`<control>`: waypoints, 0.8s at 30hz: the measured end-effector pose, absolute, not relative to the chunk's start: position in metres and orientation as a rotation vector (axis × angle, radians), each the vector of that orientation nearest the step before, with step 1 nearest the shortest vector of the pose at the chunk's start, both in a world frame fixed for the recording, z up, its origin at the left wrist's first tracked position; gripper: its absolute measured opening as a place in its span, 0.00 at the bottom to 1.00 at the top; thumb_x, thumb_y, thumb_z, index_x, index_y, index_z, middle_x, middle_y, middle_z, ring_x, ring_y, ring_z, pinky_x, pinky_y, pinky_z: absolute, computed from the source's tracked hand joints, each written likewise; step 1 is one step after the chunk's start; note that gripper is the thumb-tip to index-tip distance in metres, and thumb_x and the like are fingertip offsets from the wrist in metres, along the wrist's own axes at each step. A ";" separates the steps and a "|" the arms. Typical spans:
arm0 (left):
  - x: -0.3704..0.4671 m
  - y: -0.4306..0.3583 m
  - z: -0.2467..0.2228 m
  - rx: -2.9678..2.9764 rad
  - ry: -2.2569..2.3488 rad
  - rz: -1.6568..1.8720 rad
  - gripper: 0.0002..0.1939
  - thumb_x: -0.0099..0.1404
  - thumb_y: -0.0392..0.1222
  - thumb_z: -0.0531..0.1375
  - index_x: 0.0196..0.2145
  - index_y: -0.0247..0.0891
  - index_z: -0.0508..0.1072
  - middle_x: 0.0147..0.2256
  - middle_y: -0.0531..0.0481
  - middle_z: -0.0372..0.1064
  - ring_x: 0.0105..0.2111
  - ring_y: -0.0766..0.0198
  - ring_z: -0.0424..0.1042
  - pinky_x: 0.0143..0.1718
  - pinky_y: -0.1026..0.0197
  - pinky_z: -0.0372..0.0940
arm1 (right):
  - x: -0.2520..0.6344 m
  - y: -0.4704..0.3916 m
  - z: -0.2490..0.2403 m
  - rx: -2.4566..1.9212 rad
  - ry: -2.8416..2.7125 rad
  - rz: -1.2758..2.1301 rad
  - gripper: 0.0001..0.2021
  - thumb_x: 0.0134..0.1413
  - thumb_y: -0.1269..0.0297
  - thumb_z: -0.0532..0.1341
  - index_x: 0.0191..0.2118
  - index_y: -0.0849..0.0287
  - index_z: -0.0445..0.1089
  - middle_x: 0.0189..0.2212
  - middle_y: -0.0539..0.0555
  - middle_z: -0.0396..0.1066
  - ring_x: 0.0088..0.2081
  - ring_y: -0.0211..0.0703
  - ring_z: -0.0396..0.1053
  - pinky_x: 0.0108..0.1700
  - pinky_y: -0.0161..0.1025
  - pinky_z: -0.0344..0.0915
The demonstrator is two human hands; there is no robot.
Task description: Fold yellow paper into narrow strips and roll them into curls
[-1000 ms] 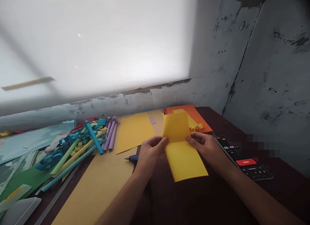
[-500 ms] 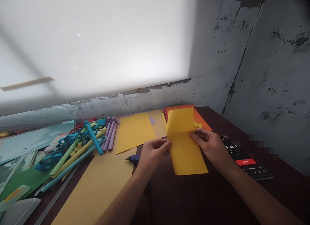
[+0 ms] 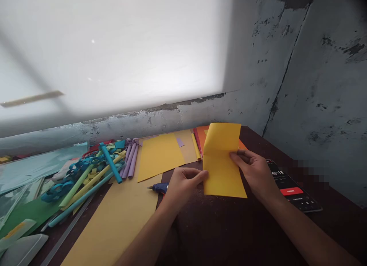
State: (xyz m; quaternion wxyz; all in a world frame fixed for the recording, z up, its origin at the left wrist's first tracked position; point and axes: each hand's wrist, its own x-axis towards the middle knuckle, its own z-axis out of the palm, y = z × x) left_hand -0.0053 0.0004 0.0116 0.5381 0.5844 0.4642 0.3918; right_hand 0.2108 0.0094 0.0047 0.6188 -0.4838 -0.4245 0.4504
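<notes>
1. Two hands, the left hand and the right hand, stand apart from each other, each clamped on one yellow sheet. It lies between them, in front of the person and above the table.
2. The left hand pinches the left edge, thumb uppermost; the right hand grips the opposite edge a little higher, near a cross crease. Holding both edges probably keeps the sheet spread and steady.
3. Above the crease the sheet leans up at an angle, presumably because the fold stiffens it there. Whether its lower edge touches the table cannot be told.
4. The glue gun lies just beyond the left hand, its nozzle pointing left over the brown sheet, perhaps to keep the tip off the table.
5. A yellow card rests flat on the brown sheet, seemingly kept apart from the piece in hand.
6. The phone lies face up beyond the right hand, likely so that its running digits can be read.
7. Lilac rolls lie side by side next to heaped blue coils, seemingly grouped by kind.
</notes>
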 end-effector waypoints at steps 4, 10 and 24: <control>-0.005 0.000 0.010 1.475 1.143 0.897 0.19 0.61 0.58 0.67 0.29 0.38 0.85 0.29 0.44 0.79 0.29 0.57 0.76 0.30 0.61 0.67 | 0.213 0.012 0.003 -1.120 -0.919 0.966 0.18 0.48 0.49 0.74 0.40 0.55 0.78 0.41 0.57 0.82 0.45 0.59 0.79 0.48 0.51 0.76; -0.006 0.001 0.009 1.461 1.109 0.881 0.17 0.60 0.56 0.69 0.31 0.38 0.85 0.28 0.44 0.79 0.28 0.58 0.75 0.31 0.60 0.68 | 0.218 0.018 -0.004 -1.089 -0.864 0.954 0.16 0.48 0.50 0.73 0.40 0.54 0.78 0.42 0.56 0.82 0.48 0.60 0.79 0.50 0.52 0.76; -0.007 0.006 0.012 1.245 0.996 1.068 0.21 0.60 0.58 0.69 0.39 0.38 0.86 0.41 0.41 0.81 0.40 0.49 0.80 0.47 0.50 0.74 | 0.210 0.009 0.002 -1.099 -1.072 1.304 0.18 0.49 0.51 0.73 0.43 0.54 0.79 0.43 0.57 0.82 0.42 0.59 0.80 0.44 0.51 0.78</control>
